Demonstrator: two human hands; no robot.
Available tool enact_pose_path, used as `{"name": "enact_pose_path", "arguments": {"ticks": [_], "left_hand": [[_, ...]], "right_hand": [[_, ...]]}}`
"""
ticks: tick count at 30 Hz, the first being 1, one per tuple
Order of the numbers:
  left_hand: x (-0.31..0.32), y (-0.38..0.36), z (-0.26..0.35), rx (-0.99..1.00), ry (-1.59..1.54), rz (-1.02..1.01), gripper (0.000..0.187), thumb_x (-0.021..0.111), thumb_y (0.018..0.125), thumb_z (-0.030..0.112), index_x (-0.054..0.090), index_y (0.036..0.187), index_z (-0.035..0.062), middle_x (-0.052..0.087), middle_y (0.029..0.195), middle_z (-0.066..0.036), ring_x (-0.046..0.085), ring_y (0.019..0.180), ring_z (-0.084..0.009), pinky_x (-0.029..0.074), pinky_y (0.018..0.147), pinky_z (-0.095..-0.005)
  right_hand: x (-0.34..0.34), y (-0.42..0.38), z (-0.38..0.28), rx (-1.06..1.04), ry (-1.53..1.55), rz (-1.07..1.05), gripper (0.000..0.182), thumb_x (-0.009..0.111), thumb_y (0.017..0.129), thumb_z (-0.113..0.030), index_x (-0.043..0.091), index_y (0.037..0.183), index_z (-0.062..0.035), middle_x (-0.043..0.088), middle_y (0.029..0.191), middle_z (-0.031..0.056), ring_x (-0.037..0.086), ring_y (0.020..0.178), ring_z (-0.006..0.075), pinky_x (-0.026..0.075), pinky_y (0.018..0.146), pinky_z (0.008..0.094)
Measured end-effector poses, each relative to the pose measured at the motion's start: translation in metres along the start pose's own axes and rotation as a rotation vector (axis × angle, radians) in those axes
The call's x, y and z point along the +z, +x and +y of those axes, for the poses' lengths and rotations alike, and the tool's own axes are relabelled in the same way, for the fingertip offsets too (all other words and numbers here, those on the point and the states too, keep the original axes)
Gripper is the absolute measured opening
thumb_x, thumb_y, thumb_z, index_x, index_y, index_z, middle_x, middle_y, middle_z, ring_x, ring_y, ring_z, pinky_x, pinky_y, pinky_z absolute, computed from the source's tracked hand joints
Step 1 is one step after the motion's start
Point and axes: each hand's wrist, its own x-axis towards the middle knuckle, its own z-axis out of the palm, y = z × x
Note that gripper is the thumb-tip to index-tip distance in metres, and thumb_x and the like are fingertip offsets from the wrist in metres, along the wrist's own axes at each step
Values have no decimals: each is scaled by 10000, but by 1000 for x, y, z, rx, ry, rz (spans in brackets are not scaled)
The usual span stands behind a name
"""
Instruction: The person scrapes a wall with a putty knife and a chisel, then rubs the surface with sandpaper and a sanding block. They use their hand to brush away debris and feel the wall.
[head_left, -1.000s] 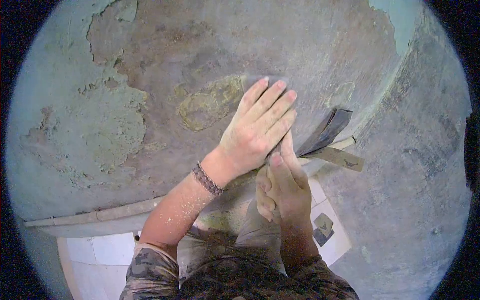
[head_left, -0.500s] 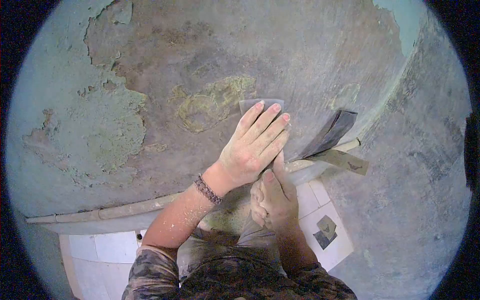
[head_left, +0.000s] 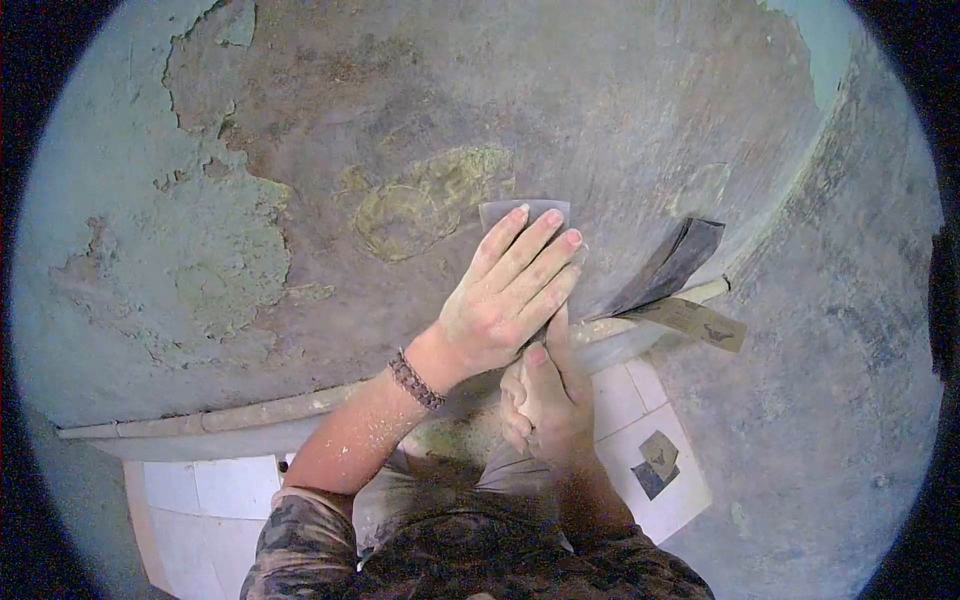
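Note:
My left hand (head_left: 510, 290), dusty and wearing a braided bracelet (head_left: 415, 380) at the wrist, lies flat with its fingers stretched over a grey sheet (head_left: 505, 212), which looks like sandpaper, against the worn wall (head_left: 600, 130). The sheet's top edge shows past the fingertips. Just below and to the right is my right hand (head_left: 550, 400). Its index finger points up beneath the left palm, while the thumb and other fingers are curled in. Whether it holds anything is hidden.
A pipe (head_left: 270, 412) runs along the wall's foot. Dark folded sheets (head_left: 680, 260) and a brown strip (head_left: 700, 325) rest on its right part. Small paper pieces (head_left: 657, 465) lie on white tiles (head_left: 640, 400). Green paint peels at the left (head_left: 220, 250).
The view has shifted slightly, so the dark sheets and strip appear a little further right. My hands have barely moved, and the left still covers the grey sheet.

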Motion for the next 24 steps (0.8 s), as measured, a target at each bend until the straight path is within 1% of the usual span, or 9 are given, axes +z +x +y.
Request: {"name": "enact_pose_path", "arguments": {"ticks": [8,10,13,14,16,17,19,21,24], "left_hand": [[10,-19,8,-33,-28,-34,308,559,813,142,630,1085,17,564,1294,-162,477,1272,-354,321,1084,-518],[9,-28,14,-41,-46,-62,328,560,809,143,624,1105,16,548,1315,-165,459,1288,-356,316,1089,-520],[-3,-23,11,-31,-197,-261,509,599,774,114,532,1269,18,416,1444,-170,347,1370,-349,241,1132,-529],[-16,-12,7,-4,-166,-246,509,599,774,114,532,1269,18,416,1444,-170,347,1370,-349,241,1132,-529],[-49,12,7,-63,-61,-454,629,633,735,118,473,1336,23,351,1491,-159,305,1397,-331,176,1150,-534],[-57,18,1,-107,76,-444,688,641,746,168,424,1388,46,299,1523,-140,252,1422,-311,120,1160,-533],[-53,24,-14,-117,252,-359,670,608,775,189,412,1400,48,299,1523,-135,240,1426,-298,122,1164,-513],[-33,16,-21,-168,498,-288,645,531,861,257,347,1456,89,278,1536,-109,222,1434,-261,118,1169,-479],[-12,-13,-10,-176,378,-363,653,500,888,290,305,1474,79,251,1547,-107,215,1435,-249,113,1168,-478]], "right_hand": [[-12,-2,10,68,4,16,627,423,992,-228,110,1519,-94,433,649,17,367,410,80,327,365,228],[-24,0,20,90,-34,-39,572,351,1026,-228,71,1524,-189,454,676,43,403,425,103,354,343,235],[-37,-1,26,107,44,-27,565,358,1020,-210,97,1522,-195,474,700,62,428,443,121,369,353,252],[-56,4,41,71,44,-52,565,358,1020,-210,97,1522,-195,474,700,62,428,443,121,369,353,252],[-100,15,76,267,583,-120,587,385,1004,-174,108,1520,-211,492,728,80,459,464,139,388,358,270],[-96,12,68,248,580,-138,587,385,1004,-174,108,1520,-211,492,728,80,459,464,139,388,358,270],[-86,-2,51,-46,200,-29,650,437,979,-146,89,1522,-224,507,749,94,481,480,159,414,368,290],[-90,-3,53,-102,175,-84,675,449,972,-137,72,1524,-229,510,758,97,490,490,162,421,369,292],[-87,-7,43,-142,153,-112,731,468,958,-119,17,1527,-207,511,757,82,489,488,149,424,396,282]]}}
